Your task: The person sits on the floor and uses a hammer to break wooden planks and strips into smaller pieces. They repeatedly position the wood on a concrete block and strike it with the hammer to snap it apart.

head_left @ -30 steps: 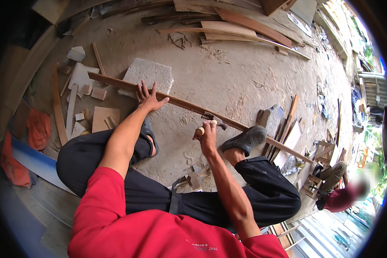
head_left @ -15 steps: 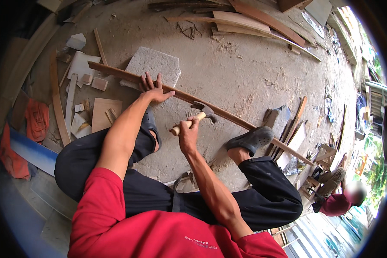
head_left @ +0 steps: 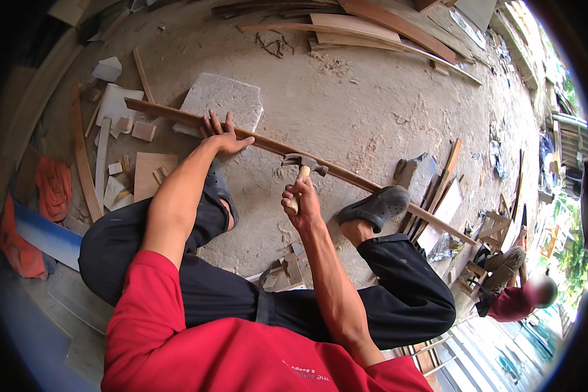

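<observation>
A long, narrow brown wood strip [head_left: 353,178] runs slantwise from upper left to lower right in front of me. My left hand [head_left: 224,136] lies on it with the fingers spread, pressing beside a pale stone slab [head_left: 223,98] that sits at the strip's far side. In my right hand [head_left: 302,202] is a claw hammer [head_left: 304,171] with a light wooden handle, the fingers wrapped round the grip. The hammer's metal head is over or against the strip's near edge; whether they touch I cannot tell. My shoe [head_left: 377,208] is on the strip farther right.
Boards [head_left: 372,29] lie stacked at the far side. Offcuts [head_left: 144,130] and an orange cloth [head_left: 52,189] are at the left. More wood pieces [head_left: 447,189] and a chunk of stone [head_left: 415,173] stand by my right foot. Another person [head_left: 513,302] sits at the far right.
My right hand has turned the hammer, so its handle now points more toward me and its head has shifted slightly left. The left hand stays spread on the strip.
</observation>
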Action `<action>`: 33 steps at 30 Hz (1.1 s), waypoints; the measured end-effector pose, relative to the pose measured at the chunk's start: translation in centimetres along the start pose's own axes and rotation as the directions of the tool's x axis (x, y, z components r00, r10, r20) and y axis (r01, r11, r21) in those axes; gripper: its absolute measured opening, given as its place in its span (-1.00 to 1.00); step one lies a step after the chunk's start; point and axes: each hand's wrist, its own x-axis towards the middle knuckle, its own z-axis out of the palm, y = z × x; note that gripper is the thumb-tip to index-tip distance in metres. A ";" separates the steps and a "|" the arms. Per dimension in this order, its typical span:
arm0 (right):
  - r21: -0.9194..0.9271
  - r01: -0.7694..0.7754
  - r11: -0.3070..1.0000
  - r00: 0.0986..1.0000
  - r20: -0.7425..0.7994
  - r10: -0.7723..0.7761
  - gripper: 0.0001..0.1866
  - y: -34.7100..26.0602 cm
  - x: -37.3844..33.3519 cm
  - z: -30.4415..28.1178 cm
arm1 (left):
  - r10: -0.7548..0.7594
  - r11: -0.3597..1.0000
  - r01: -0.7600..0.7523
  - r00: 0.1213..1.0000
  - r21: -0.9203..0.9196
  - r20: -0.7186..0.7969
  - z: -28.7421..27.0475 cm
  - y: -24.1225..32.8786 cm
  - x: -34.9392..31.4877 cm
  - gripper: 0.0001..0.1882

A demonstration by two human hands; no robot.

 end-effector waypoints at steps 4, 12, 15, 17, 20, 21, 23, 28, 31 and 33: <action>-0.068 -0.027 0.997 0.999 -0.041 0.024 -0.71 -0.5 0.3 0.1 | -0.002 0.999 0.002 1.000 0.032 0.001 0.2 -0.2 0.4 0.33; -0.173 -0.093 0.981 0.995 0.009 0.096 -0.67 -1.6 -0.2 -1.0 | 0.014 1.000 -0.014 1.000 0.016 0.003 0.1 -0.4 0.2 0.32; -0.165 -0.120 0.979 0.991 0.045 0.130 -0.69 -2.4 0.0 -1.6 | 0.037 0.999 -0.037 0.999 -0.004 0.009 -0.3 -0.3 -0.2 0.31; -0.183 -0.134 0.974 0.989 0.042 0.144 -0.69 -2.8 0.0 -2.0 | 0.044 0.999 -0.044 0.999 -0.014 -0.002 0.0 -0.4 0.0 0.30; -0.225 -0.146 0.963 0.985 0.058 0.163 -0.69 -3.2 0.2 -2.6 | 0.060 0.998 -0.061 0.998 -0.024 -0.023 0.2 -0.6 0.3 0.28; -0.238 -0.149 0.960 0.984 0.056 0.167 -0.68 -3.4 0.2 -2.7 | 0.068 0.997 -0.068 0.997 -0.027 -0.029 0.2 -0.6 0.4 0.28; -0.246 -0.172 0.954 0.982 0.037 0.187 -0.69 -3.3 -0.6 -2.2 | 0.076 0.997 -0.076 0.997 -0.029 -0.014 0.1 -0.8 0.2 0.27; -0.354 -0.191 0.916 0.975 0.037 0.217 -0.69 -5.6 -1.1 -3.7 | 0.101 0.990 -0.102 0.995 -0.097 -0.013 0.5 -1.1 0.5 0.25; -0.272 -0.178 0.946 0.979 0.052 0.199 -0.71 -5.0 -1.5 -4.1 | 0.113 0.989 -0.112 0.994 -0.099 -0.003 0.3 -0.9 -0.2 0.25; -0.271 -0.192 0.943 0.973 0.070 0.218 -0.71 -5.4 -1.4 -4.3 | 0.120 0.988 -0.121 0.993 -0.100 -0.013 0.0 -0.5 -0.3 0.25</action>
